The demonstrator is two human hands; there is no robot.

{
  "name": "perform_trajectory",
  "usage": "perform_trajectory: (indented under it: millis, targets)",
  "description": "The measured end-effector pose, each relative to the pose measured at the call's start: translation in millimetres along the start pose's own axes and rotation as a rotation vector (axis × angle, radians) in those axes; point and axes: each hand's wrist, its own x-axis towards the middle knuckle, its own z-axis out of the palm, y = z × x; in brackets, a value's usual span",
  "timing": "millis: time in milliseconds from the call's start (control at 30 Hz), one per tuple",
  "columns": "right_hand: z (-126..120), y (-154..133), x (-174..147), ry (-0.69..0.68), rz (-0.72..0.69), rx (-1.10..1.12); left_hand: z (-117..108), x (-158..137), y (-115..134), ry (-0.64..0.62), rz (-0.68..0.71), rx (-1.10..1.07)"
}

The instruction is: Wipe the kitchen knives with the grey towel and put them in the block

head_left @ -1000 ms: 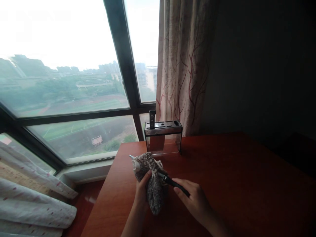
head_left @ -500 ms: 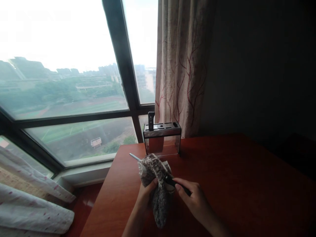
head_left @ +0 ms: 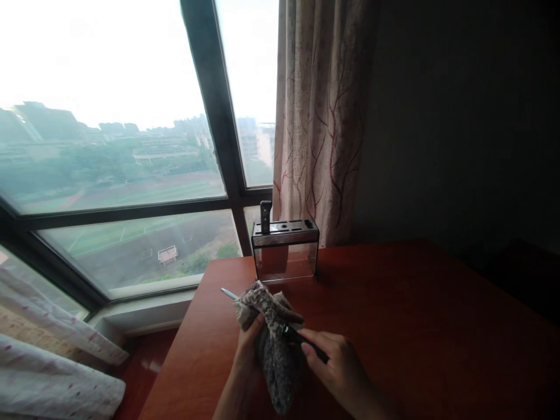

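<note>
A fluffy grey-brown cloth (head_left: pixel 277 367) is bunched in my left hand (head_left: pixel 248 345), whose fingers wrap around it from the left. What looks like a sharpening steel (head_left: pixel 306 344) passes through the cloth; its rounded metal tip sticks out at the upper left, and most of the rod is covered. My right hand (head_left: pixel 336 359) is closed on the black handle, with the thumb along it. One end of the cloth hangs down between my hands.
Behind the cloth, a clear-sided knife block (head_left: pixel 291 236) stands near the back edge of the reddish wooden table (head_left: pixel 394 303). One black-handled knife (head_left: pixel 265 217) is in its left slot. A window (head_left: pixel 131 151) and curtains (head_left: pixel 319 116) lie beyond.
Both hands, with the cloth and sharpening steel, sit slightly lower and further left in view. More of the handle's front end shows beside the cloth. The view has shifted slightly.
</note>
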Motion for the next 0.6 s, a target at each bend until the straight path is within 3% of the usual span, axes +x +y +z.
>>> perform_trajectory:
  millis: [133, 300, 400, 600]
  targets:
    - [6, -8, 7, 0.025, 0.054, 0.123, 6, -5, -3, -0.003, -0.004, 0.013]
    - [14, 0, 18, 0.054, 0.31, 0.335, 13, -6, -12, -0.03, 0.083, 0.051]
    - [15, -3, 18, 0.105, 0.204, 0.181, 15, -2, -15, -0.06, 0.136, 0.085]
    - [16, -10, 8, 0.077, -0.087, -0.429, 15, -3, -10, -0.096, 0.198, 0.147]
